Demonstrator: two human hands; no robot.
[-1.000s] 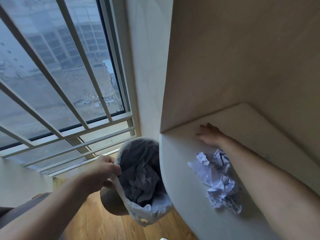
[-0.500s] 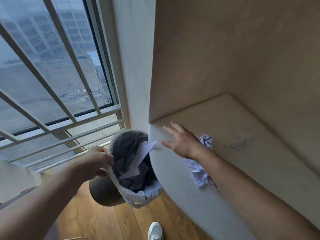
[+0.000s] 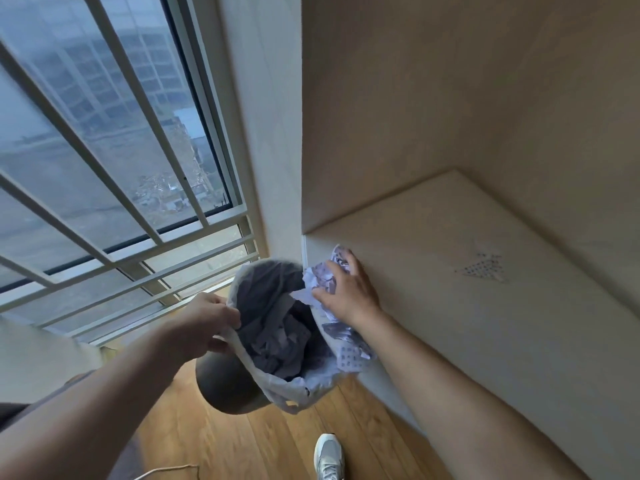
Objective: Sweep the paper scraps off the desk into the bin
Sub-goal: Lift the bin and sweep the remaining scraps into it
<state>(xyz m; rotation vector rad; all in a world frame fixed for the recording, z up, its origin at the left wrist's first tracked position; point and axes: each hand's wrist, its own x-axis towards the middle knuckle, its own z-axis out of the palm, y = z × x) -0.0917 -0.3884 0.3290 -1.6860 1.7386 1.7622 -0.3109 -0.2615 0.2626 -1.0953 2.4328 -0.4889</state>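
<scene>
Paper scraps [image 3: 323, 277] under right hand [image 3: 349, 292], seemingly over bin [image 3: 228, 386].

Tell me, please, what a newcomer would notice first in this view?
Probably the right hand pushing crumpled paper scraps over the desk edge. Just left, the left hand holds the liner of the tilted bin, held above the wooden floor.
</scene>
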